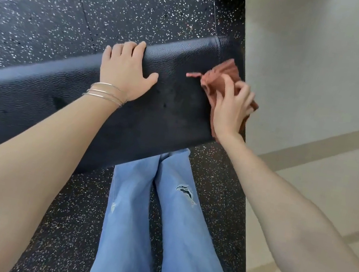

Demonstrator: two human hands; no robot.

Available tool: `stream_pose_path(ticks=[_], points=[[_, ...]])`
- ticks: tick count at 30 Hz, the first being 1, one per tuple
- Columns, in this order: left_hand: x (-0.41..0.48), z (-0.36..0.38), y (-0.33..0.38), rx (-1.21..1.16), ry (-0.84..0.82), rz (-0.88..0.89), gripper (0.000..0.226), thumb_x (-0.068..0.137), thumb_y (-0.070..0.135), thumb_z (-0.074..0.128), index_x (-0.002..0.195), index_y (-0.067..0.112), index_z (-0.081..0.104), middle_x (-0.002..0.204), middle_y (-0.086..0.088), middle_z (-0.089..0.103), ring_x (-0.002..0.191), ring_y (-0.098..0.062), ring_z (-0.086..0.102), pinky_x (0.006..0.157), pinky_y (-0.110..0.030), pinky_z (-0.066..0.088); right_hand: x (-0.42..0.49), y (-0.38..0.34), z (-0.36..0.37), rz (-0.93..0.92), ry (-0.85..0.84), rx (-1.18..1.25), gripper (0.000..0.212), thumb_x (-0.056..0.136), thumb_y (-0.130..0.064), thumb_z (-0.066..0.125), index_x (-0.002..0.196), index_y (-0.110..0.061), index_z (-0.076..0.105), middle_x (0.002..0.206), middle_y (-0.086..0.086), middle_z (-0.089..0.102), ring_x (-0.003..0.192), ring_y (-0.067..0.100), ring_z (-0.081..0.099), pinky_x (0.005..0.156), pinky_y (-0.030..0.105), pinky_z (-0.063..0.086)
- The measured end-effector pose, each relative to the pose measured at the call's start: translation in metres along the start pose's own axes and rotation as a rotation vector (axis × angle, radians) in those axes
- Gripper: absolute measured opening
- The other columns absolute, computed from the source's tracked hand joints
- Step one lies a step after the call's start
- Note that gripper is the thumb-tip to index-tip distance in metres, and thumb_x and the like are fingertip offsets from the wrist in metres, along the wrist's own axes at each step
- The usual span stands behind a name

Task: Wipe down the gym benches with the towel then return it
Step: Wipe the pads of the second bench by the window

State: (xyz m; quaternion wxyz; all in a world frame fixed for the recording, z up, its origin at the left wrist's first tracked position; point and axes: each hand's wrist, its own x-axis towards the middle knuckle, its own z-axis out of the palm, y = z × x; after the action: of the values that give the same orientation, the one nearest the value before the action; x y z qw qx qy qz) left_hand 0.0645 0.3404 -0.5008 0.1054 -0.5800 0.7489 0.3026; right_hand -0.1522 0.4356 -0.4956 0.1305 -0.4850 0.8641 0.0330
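Observation:
A black padded gym bench (172, 101) runs from the left edge to the middle of the view, with its right end near the wall side. My left hand (124, 68) lies flat on the bench's far edge, fingers spread, with thin bangles on the wrist. My right hand (232, 107) is bunched on a rust-coloured towel (216, 80) at the bench's right end. The towel is crumpled and pressed against the pad; part of it hangs over the end behind my hand.
Black rubber flooring (77, 0) with white speckles surrounds the bench. My legs in light blue jeans (158, 227) stand close against the bench's near side. To the right lies pale tiled floor (324, 88) beyond the edge of the rubber mat.

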Motion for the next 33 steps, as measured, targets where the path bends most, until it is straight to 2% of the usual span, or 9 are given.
stream_pose_path(ticks=[3,7,10,15,18,22,27,31,33], points=[[-0.002,-0.002,-0.005,-0.003,0.008,-0.002,0.07,0.088,0.048,0.052,0.145,0.014,0.032,0.145,-0.014,0.041,0.132,-0.036,0.036,0.113,-0.047,0.023,0.069,-0.04,-0.014,0.003,0.0,0.035,0.034,0.094,-0.033,0.052,0.127,-0.034,0.051,0.123,0.005,0.045,0.115,0.027,0.037,0.084,0.042,0.034],[-0.006,-0.003,-0.004,0.024,0.008,-0.02,0.072,0.087,0.049,0.052,0.146,0.016,0.03,0.146,-0.014,0.039,0.134,-0.036,0.034,0.114,-0.048,0.021,0.102,-0.04,-0.026,-0.166,-0.135,-0.011,0.033,0.095,-0.037,0.046,0.128,-0.036,0.049,0.128,0.005,0.043,0.12,0.028,0.033,0.088,0.043,0.035],[-0.01,0.001,0.004,0.041,0.02,-0.052,0.075,0.086,0.051,0.053,0.146,0.013,0.029,0.146,-0.016,0.037,0.134,-0.037,0.032,0.115,-0.051,0.02,0.065,-0.002,-0.018,-0.228,-0.081,0.017,0.035,0.093,-0.035,0.051,0.128,-0.034,0.051,0.125,0.008,0.045,0.113,0.032,0.038,0.084,0.044,0.04],[-0.015,0.006,0.007,0.095,0.035,-0.062,0.078,0.084,0.052,0.052,0.146,0.013,0.026,0.151,-0.015,0.032,0.138,-0.037,0.027,0.114,-0.056,0.019,-0.036,0.054,0.006,-0.108,-0.032,0.042,0.037,0.085,-0.022,0.063,0.122,-0.025,0.058,0.11,0.015,0.052,0.099,0.037,0.046,0.075,0.047,0.041],[-0.019,0.007,0.005,0.128,0.045,-0.057,0.079,0.084,0.051,0.053,0.147,0.014,0.024,0.152,-0.015,0.029,0.139,-0.037,0.025,0.114,-0.057,0.018,-0.074,0.061,0.016,-0.269,-0.08,0.025,0.041,0.08,-0.016,0.069,0.118,-0.024,0.056,0.103,0.015,0.05,0.094,0.032,0.04,0.068,0.048,0.044],[-0.031,0.01,0.014,0.148,0.039,-0.077,0.081,0.084,0.051,0.054,0.148,0.012,0.022,0.156,-0.015,0.022,0.143,-0.036,0.018,0.116,-0.055,0.014,-0.04,0.032,0.015,-0.455,-0.023,-0.041,0.035,0.081,-0.024,0.069,0.113,-0.03,0.058,0.099,0.01,0.052,0.09,0.032,0.046,0.064,0.042,0.043],[-0.034,0.002,-0.01,0.133,0.065,-0.193,0.079,0.086,0.052,0.052,0.148,0.012,0.023,0.156,-0.009,0.024,0.144,-0.03,0.02,0.117,-0.055,0.013,0.021,0.006,-0.003,-0.273,0.011,0.045,0.033,0.093,-0.038,0.051,0.125,-0.034,0.052,0.115,0.006,0.047,0.107,0.028,0.042,0.081,0.041,0.039],[-0.045,0.004,-0.028,0.144,0.056,-0.214,0.081,0.086,0.052,0.052,0.148,0.011,0.022,0.157,-0.01,0.022,0.144,-0.03,0.019,0.117,-0.054,0.013,-0.04,0.015,0.022,-0.159,0.139,0.085,0.036,0.083,-0.033,0.065,0.118,-0.029,0.059,0.101,0.009,0.053,0.093,0.03,0.049,0.068,0.041,0.041],[-0.05,0.008,-0.029,0.141,0.066,-0.208,0.084,0.085,0.051,0.054,0.149,0.01,0.019,0.158,-0.01,0.018,0.146,-0.03,0.015,0.117,-0.054,0.013,-0.087,0.014,0.038,-0.248,0.091,0.088,0.038,0.079,-0.029,0.069,0.116,-0.029,0.059,0.095,0.008,0.053,0.086,0.03,0.048,0.063,0.04,0.039]])
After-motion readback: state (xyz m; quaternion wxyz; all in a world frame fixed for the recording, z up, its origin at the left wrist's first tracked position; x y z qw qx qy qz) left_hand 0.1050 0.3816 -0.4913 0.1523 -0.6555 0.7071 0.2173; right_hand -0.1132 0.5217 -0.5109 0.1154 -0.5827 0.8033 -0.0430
